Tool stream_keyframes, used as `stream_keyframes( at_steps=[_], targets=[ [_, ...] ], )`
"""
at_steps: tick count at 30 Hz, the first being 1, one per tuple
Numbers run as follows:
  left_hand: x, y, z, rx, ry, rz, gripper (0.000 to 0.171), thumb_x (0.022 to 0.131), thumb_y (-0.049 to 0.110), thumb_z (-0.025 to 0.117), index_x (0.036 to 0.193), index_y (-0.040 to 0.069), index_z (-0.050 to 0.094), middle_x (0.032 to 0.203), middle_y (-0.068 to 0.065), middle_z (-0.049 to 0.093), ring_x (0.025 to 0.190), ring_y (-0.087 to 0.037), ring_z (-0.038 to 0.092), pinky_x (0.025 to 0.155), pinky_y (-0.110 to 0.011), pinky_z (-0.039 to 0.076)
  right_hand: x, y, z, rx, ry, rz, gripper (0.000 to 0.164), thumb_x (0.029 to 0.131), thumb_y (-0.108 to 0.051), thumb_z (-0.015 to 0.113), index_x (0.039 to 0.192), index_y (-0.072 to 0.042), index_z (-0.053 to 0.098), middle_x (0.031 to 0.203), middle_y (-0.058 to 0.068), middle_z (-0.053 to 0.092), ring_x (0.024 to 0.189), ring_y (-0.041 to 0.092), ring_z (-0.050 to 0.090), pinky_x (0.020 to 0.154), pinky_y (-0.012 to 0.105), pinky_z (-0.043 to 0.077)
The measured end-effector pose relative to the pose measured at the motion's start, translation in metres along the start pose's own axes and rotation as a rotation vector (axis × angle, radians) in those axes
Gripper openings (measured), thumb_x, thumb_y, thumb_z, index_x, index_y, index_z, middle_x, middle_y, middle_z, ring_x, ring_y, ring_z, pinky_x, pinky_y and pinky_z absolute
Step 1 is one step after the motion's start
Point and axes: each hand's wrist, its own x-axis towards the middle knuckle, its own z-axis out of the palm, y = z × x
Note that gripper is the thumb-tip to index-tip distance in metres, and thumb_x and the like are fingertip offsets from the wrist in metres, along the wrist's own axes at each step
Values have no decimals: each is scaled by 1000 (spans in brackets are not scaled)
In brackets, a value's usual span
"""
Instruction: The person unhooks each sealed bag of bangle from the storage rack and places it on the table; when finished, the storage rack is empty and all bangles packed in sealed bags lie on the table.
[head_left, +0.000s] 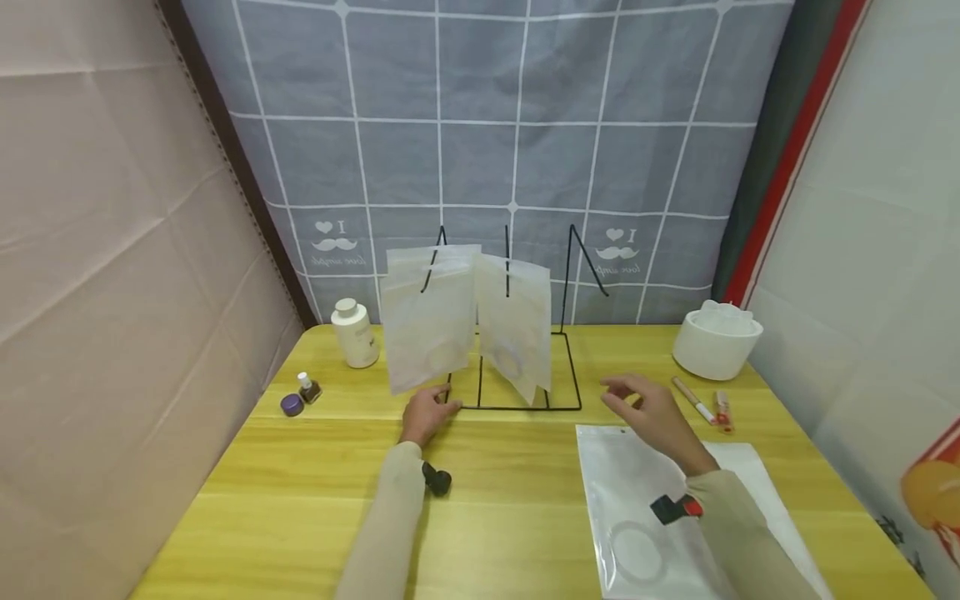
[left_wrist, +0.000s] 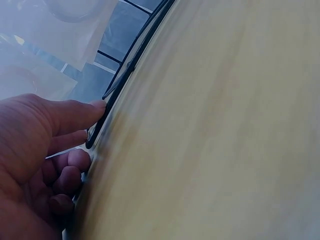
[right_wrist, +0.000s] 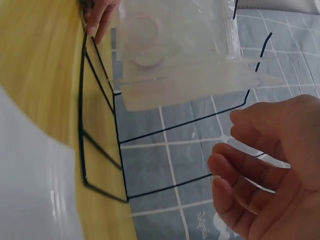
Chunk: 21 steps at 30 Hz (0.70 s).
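Observation:
A black wire rack [head_left: 578, 367] with upright prongs stands at the back of the table. White, translucent zip bags [head_left: 427, 321] hang on its left prong, and more bags [head_left: 528, 312] hang on the middle one; the right prong is bare. With thumb and finger, my left hand [head_left: 426, 413] pinches the front left corner of the rack's base, the thumb lying along the wire [left_wrist: 112, 102]. To the right of the rack, my right hand [head_left: 648, 412] hovers with loosely bent fingers and nothing in them. Beneath that forearm lies a flat clear-and-white bag [head_left: 622, 500].
A white bottle [head_left: 356, 335] stands left of the rack, near a small dark bottle [head_left: 308, 387] and a purple lid [head_left: 292, 405]. At the right are a white round container [head_left: 716, 346], a slim tube [head_left: 693, 400] and a small reddish tube [head_left: 723, 412].

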Motion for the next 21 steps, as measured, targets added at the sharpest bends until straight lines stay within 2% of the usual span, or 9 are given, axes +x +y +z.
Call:
stream_keyframes(
  at_steps=[5,10,15,21],
  targets=[
    [2,4,4,6,-6,8,48,91,29,76,133,9,67,73,-1,56,61,-16,44,60,-32,35,28,-21,16,103,97,-170,25,94,-10,71,118,-8,71,108,4,69,97,13,62,70,26,53],
    [2,7,3,11,10,7,47,91,28,75,133,9,67,73,-1,56,62,-16,44,61,-33,35,50,-36,34,196,121,-319,35,91,-1,72,126,-6,69,128,14,63,116,26,59,73,30,55],
    [0,6,1,5,8,-11,47,91,27,75,134,9,67,73,-1,55,61,-15,42,60,-32,34,68,-49,49,205,112,-332,38,91,-2,72,129,-6,68,136,17,59,125,32,55,72,38,55],
    [1,1,0,-7,9,-19,47,92,28,75,134,10,67,70,-1,51,57,-15,38,58,-32,32,84,-57,58,211,123,-291,38,96,-9,67,134,-9,65,133,11,62,110,24,59,71,39,55]
  ],
)
